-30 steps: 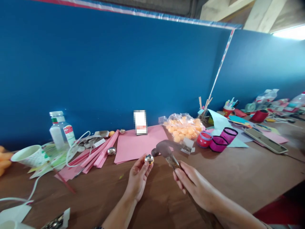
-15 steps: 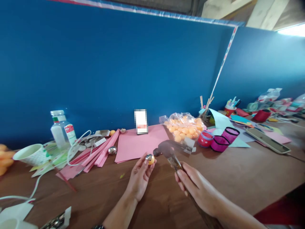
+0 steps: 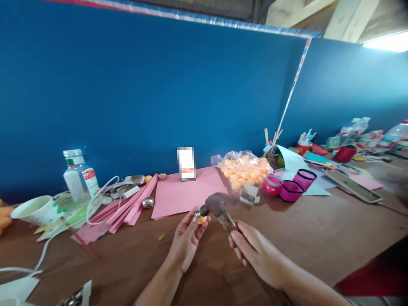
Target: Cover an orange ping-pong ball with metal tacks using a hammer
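Observation:
My left hand (image 3: 186, 238) pinches a small orange ball with a silver metal cap (image 3: 200, 217) above the brown table (image 3: 318, 238). My right hand (image 3: 255, 255) grips the handle of a hammer (image 3: 219, 209), whose dark head rests against the silver cap of the ball. A clear bag of orange balls (image 3: 244, 170) lies just behind the hammer head. A sheet of pink paper (image 3: 185, 191) lies behind my left hand.
Left: pink paper strips (image 3: 134, 204), a silver ball (image 3: 148, 202), a white cable (image 3: 95, 204), a plastic bottle (image 3: 76, 176), a paper cup (image 3: 35, 209). Right: pink and red cups (image 3: 293, 185), a phone (image 3: 352, 185), craft clutter. A blue partition (image 3: 159, 93) stands behind.
The hammer head has come down and to the left until it meets the silver cap. My left hand has turned the ball slightly, so more orange shows.

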A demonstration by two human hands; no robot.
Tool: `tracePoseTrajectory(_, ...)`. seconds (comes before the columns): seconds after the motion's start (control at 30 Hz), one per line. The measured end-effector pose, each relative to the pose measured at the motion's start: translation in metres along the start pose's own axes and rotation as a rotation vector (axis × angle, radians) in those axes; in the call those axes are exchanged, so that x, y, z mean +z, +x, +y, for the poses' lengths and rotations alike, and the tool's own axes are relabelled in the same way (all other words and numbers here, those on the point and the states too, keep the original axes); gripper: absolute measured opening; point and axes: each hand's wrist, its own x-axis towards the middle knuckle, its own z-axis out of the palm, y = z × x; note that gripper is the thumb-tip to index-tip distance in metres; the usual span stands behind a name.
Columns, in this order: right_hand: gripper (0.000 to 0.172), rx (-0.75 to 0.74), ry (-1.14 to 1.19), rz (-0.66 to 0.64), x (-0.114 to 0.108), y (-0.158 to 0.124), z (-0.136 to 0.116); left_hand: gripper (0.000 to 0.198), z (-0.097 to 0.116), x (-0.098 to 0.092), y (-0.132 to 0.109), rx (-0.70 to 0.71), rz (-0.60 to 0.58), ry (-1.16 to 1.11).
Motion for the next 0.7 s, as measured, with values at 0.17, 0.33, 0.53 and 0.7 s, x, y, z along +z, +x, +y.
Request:
tracePoseTrajectory(0.17, 0.034, 0.01, 0.065, 0.021, -0.0012, -0.0004, 0.0002, 0.043, -0.0018, -0.0035, 0.0015, 0.024, 0.014, 0.017)
tracePoseTrajectory(0.33, 0.034, 0.004, 0.069, 0.003, -0.0012, 0.0002, 0.0003, 0.041, -0.0012, -0.002, 0.0007, 0.0, -0.013, 0.025)
tracePoseTrajectory(0.53, 0.034, 0.021, 0.137, 0.041, -0.0036, 0.0002, -0.0012, 0.033, -0.0017, -0.0029, 0.0018, -0.016, 0.014, -0.021)
tracePoseTrajectory(0.7, 0.034, 0.019, 0.093, -0.028, -0.0019, -0.0004, -0.0014, 0.04, -0.0017, -0.0034, 0.0003, -0.013, -0.017, 0.025)
